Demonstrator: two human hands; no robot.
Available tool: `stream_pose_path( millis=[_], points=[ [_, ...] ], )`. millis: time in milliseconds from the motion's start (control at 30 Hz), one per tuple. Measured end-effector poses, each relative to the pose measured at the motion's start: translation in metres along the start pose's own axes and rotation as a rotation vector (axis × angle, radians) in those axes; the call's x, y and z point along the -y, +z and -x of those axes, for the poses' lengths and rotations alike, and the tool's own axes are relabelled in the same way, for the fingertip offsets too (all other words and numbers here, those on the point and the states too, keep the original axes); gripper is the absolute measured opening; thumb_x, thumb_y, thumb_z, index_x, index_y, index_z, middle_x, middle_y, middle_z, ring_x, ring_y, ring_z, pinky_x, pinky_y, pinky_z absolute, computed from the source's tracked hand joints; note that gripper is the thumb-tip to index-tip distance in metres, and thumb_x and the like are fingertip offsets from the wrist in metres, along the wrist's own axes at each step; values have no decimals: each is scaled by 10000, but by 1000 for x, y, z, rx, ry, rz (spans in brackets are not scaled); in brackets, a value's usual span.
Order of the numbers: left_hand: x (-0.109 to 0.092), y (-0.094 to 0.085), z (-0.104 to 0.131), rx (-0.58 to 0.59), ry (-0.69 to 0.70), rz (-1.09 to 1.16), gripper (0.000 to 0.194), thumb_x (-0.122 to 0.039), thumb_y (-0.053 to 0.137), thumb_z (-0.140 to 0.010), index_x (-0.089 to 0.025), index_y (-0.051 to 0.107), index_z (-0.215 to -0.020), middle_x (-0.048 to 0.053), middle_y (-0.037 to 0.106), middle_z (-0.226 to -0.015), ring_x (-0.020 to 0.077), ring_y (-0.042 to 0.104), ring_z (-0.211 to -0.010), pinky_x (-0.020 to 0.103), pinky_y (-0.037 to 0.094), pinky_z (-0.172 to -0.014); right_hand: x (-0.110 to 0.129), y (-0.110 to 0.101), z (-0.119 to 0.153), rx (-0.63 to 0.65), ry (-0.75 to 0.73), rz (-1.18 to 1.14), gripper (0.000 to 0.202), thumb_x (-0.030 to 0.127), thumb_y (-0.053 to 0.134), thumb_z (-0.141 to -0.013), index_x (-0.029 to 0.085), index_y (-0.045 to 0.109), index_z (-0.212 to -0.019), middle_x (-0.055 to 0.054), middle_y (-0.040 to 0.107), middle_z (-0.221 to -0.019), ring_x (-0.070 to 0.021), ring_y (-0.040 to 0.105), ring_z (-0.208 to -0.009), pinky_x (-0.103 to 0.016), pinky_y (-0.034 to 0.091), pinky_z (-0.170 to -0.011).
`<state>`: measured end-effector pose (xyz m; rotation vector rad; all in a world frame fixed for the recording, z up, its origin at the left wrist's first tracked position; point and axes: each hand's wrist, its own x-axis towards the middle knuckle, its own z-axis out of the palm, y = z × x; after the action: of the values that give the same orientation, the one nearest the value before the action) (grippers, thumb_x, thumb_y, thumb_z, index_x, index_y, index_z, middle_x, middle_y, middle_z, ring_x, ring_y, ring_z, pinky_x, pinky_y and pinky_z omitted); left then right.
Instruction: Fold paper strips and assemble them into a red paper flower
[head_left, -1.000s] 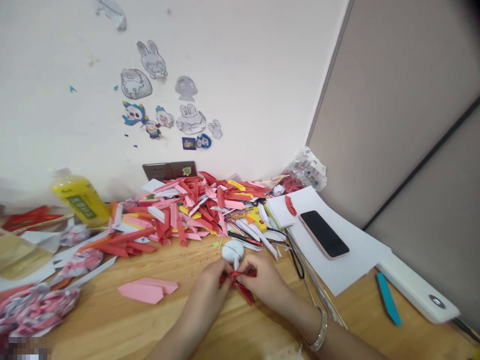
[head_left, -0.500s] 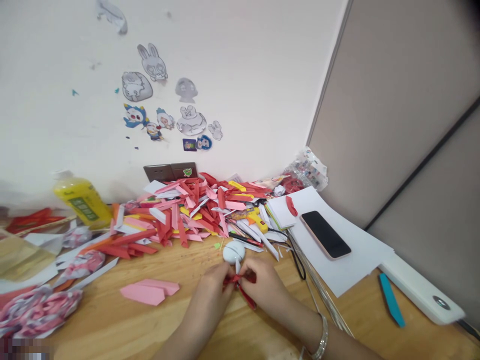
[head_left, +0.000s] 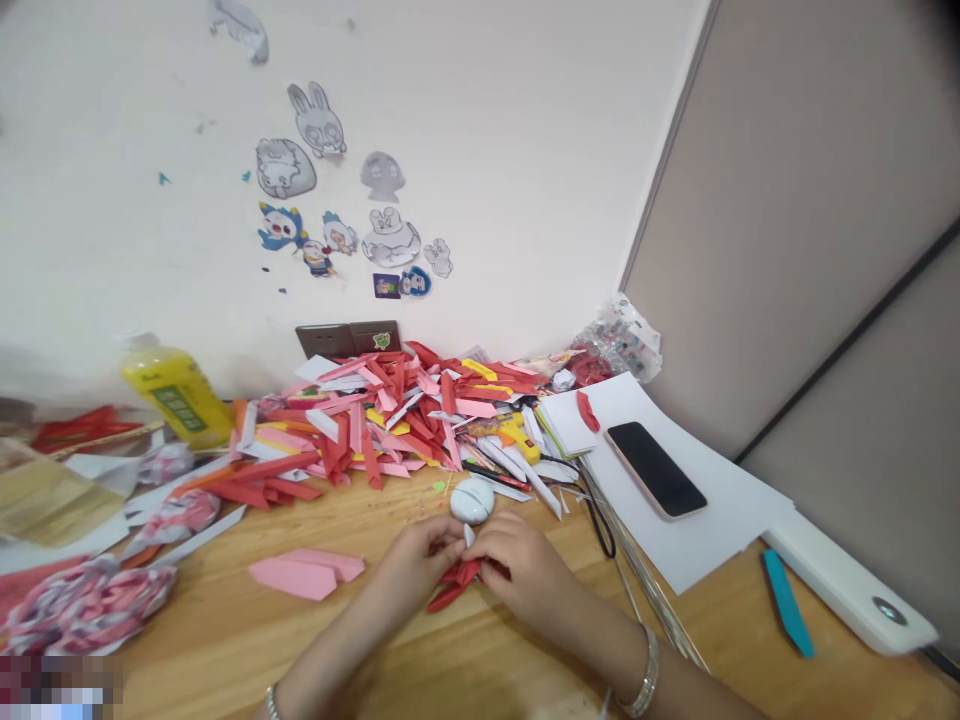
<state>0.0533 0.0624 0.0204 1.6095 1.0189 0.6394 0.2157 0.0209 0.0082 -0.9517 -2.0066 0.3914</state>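
Observation:
My left hand (head_left: 426, 552) and my right hand (head_left: 521, 562) meet over the desk, fingers closed on a folded red paper strip (head_left: 448, 590). Its red end hangs down to the left beneath my fingers. A small white paper tip (head_left: 469, 536) sticks up between my fingertips; its lower part is hidden. Just beyond my hands lies a rounded white case with a seam (head_left: 472, 500). To the left of my left hand is a folded pink paper piece (head_left: 304, 574), flat on the wood.
A heap of folded paper strips (head_left: 397, 410) lies along the wall, with a yellow glue gun (head_left: 520, 437) at its right. A yellow bottle (head_left: 178, 395) stands left. White sheets (head_left: 679, 560) hold a phone (head_left: 656, 470). Braided pink-white paper (head_left: 82, 605) lies at left.
The red strip's loose end has swung from the right to the left below my hands. Less of the white tip shows. The whole view has shifted slightly.

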Motion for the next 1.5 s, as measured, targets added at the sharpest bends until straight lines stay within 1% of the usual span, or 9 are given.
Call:
stream_pose_path(
  millis=[200, 400, 633, 767, 1033, 1133, 1267, 1400, 1500],
  points=[
    [6, 0, 1, -36, -4, 80, 230, -397, 591, -700, -176, 538, -663, -15, 568, -621, 155, 541, -620, 266, 413, -609, 1, -5, -2, 51, -141, 30, 210, 58, 434, -834, 169, 612, -838, -64, 624, -804, -177, 511, -796, -308, 449, -739],
    [8, 1, -1, -60, -18, 81, 255, -411, 616, -664, -176, 524, -633, -23, 546, -610, 141, 516, -595, 257, 395, -592, -4, -6, -1, 98, -266, 97, 240, 73, 372, -860, 170, 591, -866, -74, 619, -800, -185, 498, -793, -327, 455, -731],
    [8, 3, 0, -97, -34, 48, 206, -371, 599, -660, -183, 530, -612, -33, 535, -569, 139, 494, -562, 242, 370, -538, 3, -5, -2, 79, -93, 114, 262, 43, 439, -797, 143, 597, -979, -101, 623, -889, -204, 511, -842, -342, 458, -758],
    [9, 5, 0, -131, -41, 34, 180, -351, 569, -669, -187, 524, -609, -35, 539, -563, 142, 500, -552, 249, 375, -536, 1, -2, 0, 109, -148, 114, 213, 54, 417, -823, 142, 598, -897, -95, 619, -855, -196, 508, -823, -328, 462, -743],
    [8, 6, -1, -172, -46, 26, 178, -348, 582, -642, -191, 514, -590, -33, 558, -547, 155, 547, -555, 265, 405, -560, -2, -5, 2, 147, -281, 186, 233, 94, 365, -896, 145, 585, -956, -102, 617, -852, -196, 513, -832, -325, 458, -734],
    [8, 7, -1, -191, -50, 22, 184, -350, 587, -638, -192, 511, -584, -36, 554, -538, 155, 548, -545, 263, 406, -549, -1, -4, 1, 124, -201, 137, 217, 68, 416, -853, 158, 601, -922, -89, 616, -857, -193, 511, -827, -322, 445, -740],
    [7, 9, 0, -215, -62, 8, 188, -361, 594, -640, -191, 526, -598, -33, 570, -540, 163, 560, -546, 267, 416, -545, 3, -3, -2, 56, 18, 29, 231, 15, 490, -760, 187, 630, -830, -39, 613, -780, -181, 519, -801, -296, 428, -728],
    [3, 11, 1, -223, -67, -21, 176, -353, 591, -636, -195, 534, -585, -30, 585, -538, 170, 568, -554, 263, 409, -542, 7, -4, -4, 55, 216, -48, 305, -28, 518, -713, 202, 652, -863, -24, 639, -830, -173, 549, -820, -276, 419, -735],
    [-3, 13, 4, -225, -60, -41, 167, -336, 587, -641, -195, 537, -567, -32, 576, -530, 163, 546, -539, 256, 387, -529, 10, -3, -3, 63, 292, -29, 327, -48, 517, -679, 193, 647, -856, -16, 629, -784, -171, 550, -787, -265, 410, -704]
  ],
)
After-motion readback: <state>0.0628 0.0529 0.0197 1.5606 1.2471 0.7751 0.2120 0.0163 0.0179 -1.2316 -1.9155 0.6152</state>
